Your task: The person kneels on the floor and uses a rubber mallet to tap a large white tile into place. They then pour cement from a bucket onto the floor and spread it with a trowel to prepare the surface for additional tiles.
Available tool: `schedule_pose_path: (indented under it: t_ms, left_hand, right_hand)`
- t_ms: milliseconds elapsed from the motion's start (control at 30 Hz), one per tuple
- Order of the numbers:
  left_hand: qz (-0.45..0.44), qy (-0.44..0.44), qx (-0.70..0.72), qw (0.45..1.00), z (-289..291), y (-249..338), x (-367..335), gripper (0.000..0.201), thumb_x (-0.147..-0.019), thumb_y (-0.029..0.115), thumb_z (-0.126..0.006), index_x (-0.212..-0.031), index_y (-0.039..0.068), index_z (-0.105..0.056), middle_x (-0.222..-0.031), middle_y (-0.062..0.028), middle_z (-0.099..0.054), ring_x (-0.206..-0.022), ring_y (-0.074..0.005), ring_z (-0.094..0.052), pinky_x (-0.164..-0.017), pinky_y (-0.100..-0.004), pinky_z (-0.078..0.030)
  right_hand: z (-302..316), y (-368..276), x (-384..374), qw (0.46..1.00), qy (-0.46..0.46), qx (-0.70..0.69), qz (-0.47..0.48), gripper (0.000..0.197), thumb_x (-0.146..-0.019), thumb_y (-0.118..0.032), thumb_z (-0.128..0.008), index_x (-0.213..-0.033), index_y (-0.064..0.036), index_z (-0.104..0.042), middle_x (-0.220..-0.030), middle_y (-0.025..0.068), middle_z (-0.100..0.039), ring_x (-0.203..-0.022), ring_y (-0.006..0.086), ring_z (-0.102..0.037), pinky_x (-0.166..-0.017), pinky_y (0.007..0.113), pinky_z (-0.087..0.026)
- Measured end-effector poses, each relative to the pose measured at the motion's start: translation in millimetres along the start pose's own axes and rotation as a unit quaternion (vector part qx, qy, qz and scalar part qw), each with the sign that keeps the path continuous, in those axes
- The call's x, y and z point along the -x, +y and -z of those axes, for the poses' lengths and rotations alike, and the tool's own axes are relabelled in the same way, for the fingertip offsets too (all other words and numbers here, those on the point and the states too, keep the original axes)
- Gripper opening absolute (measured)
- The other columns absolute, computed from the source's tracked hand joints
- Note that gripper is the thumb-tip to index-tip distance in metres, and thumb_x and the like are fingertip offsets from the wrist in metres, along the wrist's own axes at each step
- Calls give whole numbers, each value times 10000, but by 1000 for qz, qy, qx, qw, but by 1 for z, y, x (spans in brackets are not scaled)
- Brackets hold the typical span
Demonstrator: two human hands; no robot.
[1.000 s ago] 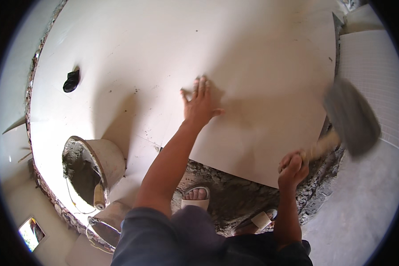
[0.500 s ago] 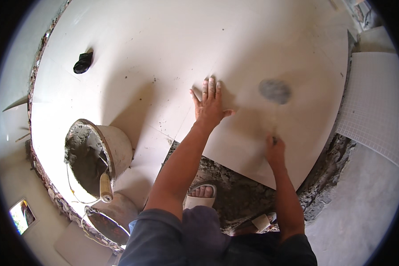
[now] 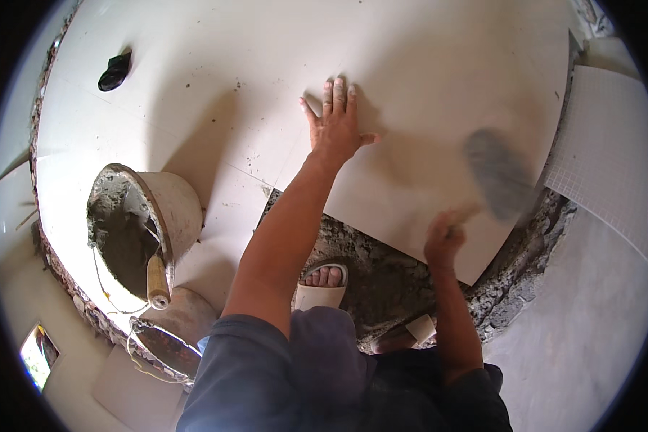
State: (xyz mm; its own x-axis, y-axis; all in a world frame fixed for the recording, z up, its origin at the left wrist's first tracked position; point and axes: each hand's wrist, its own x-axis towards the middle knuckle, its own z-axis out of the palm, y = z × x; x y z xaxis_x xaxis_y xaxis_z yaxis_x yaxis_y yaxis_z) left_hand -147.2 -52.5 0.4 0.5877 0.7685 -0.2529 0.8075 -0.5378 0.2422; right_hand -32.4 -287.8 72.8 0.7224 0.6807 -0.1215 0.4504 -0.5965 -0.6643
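Note:
My left hand [image 3: 335,133] lies flat with fingers spread on a large pale floor tile [image 3: 399,216], close to its left joint. In my right hand [image 3: 445,241] is the handle of a mallet. The mallet's dark grey head [image 3: 500,173] is smeared by motion, over the tile's right edge. Whether it touches the tile I cannot tell. Along the tile's near edge, rough grey mortar [image 3: 360,259] lies exposed.
At left stands a mortar-caked bucket [image 3: 183,201], a wooden-handled tool [image 3: 158,283] in it. A second bucket [image 3: 191,306] is nearer me. A black object [image 3: 114,72] lies far left. Right of a rubble-filled gap [image 3: 515,266] is a grid-patterned panel [image 3: 601,137]. My sandalled foot [image 3: 322,291] is by the mortar.
The mallet head has swung right and nearer me, toward the tile's right edge. My right hand has turned with it. My left hand keeps its place on the tile while the view has shifted.

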Motion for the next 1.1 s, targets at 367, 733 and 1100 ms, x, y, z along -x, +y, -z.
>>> schedule_pose_path:
  t_ms: [367,733,1100]
  left_hand:
    - [65,-41,-51,996,4,-27,54,1165,-713,790,-510,-1525,66,-94,-1607,-85,-57,-1484,-213,-29,-1141,-631,-8]
    - [86,-118,-67,987,13,-28,63,1098,-767,785,-423,-1534,109,-24,-1612,-38,4,-1482,-178,12,-1154,-594,57]
    - [74,-61,-37,995,5,-33,66,1133,-727,771,-502,-1530,86,-91,-1611,-58,-31,-1485,-208,-7,-1137,-624,55]
  right_hand:
    - [43,20,61,954,-49,-291,54,467,-959,-417,-498,-831,30,-538,-660,109,-533,-555,198,-508,-498,370,-401]
    - [-16,-14,9,981,-42,-113,150,429,-962,-371,-512,-845,40,-541,-613,151,-544,-530,273,-523,-531,388,-420]
    - [-24,-10,3,990,-58,-53,118,440,-939,-377,-551,-915,62,-548,-635,184,-541,-570,365,-529,-550,416,-420]
